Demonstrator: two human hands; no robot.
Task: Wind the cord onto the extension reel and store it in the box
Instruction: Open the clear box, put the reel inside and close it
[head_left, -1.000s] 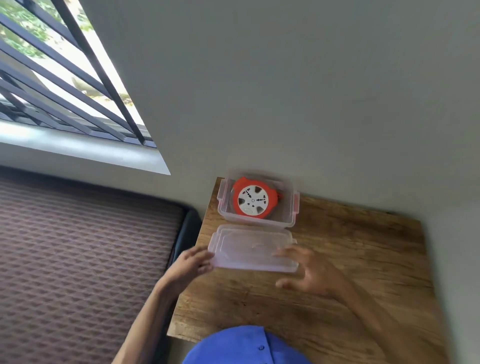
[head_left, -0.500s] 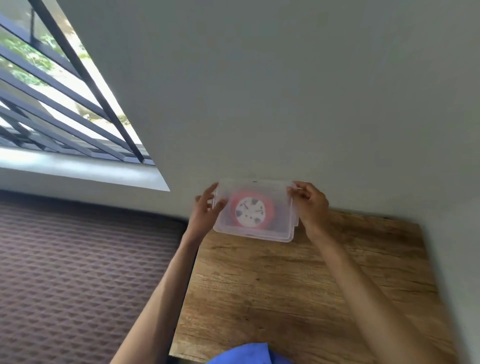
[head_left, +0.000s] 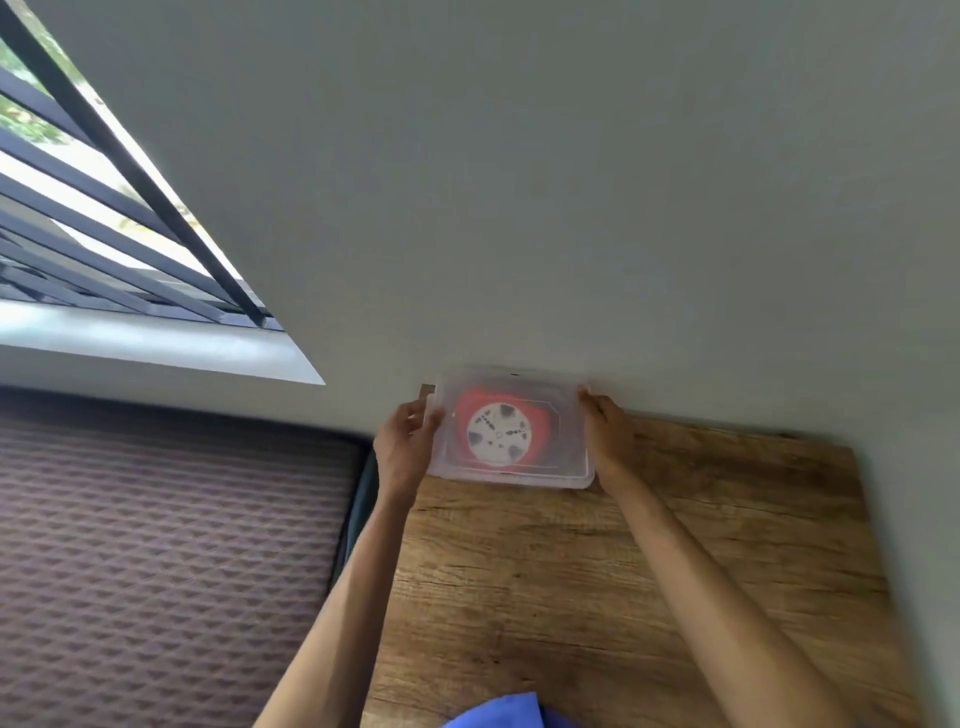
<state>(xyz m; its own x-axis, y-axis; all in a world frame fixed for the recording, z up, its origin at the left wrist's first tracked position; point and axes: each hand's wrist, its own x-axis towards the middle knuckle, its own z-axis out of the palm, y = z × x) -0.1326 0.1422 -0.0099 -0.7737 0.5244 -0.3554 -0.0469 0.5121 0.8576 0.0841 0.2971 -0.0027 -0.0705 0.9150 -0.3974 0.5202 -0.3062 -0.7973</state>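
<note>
A clear plastic box (head_left: 569, 457) stands at the far left corner of the wooden table (head_left: 623, 571), against the wall. Its translucent lid lies on top. Through the lid I see the orange extension reel (head_left: 500, 432) with a white round socket face, lying flat inside. My left hand (head_left: 404, 441) holds the box's left end, fingers curled on the lid's edge. At the right end my right hand (head_left: 605, 434) presses the lid's side. No loose cord shows.
A grey wall (head_left: 571, 182) rises right behind the box. A brown patterned mattress (head_left: 156, 545) lies left of the table, below a barred window (head_left: 78, 208). A blue shirt (head_left: 498, 712) shows at the bottom edge.
One second ago the lid lay on the table in front of the open box with both hands on it. Both hands lifted it onto the box and now hold its two ends.
</note>
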